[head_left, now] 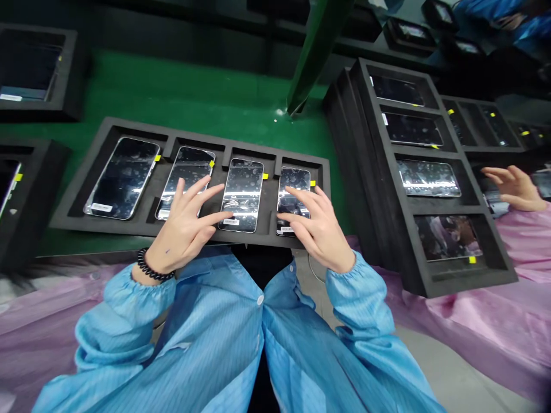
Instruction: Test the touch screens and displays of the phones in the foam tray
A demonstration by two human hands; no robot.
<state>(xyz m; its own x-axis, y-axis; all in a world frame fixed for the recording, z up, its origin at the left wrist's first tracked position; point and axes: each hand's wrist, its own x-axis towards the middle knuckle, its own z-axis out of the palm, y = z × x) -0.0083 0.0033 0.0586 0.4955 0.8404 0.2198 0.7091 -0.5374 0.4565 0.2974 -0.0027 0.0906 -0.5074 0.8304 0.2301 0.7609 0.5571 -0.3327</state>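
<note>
In front of me lies a black foam tray [90, 172] with several compartments, each holding a phone screen with a small yellow tab. My left hand [183, 229] is open, fingers spread over the second phone screen [189, 163] and the lower part of the third phone screen [242, 189]. Over the rightmost phone screen [295, 178] my right hand [318, 229] is also open, its fingertips at the glass. Whether the fingertips press on the screens I cannot tell. The leftmost phone screen [124, 178] has a white label and no hand on it.
To the right stands a stack of black foam trays [413, 241] with phone screens in the top one. Beyond it is a co-worker's hand [516, 186] in a pink sleeve. More trays [71, 74] stand at the left. A green post [316, 54] rises from the green table [189, 86].
</note>
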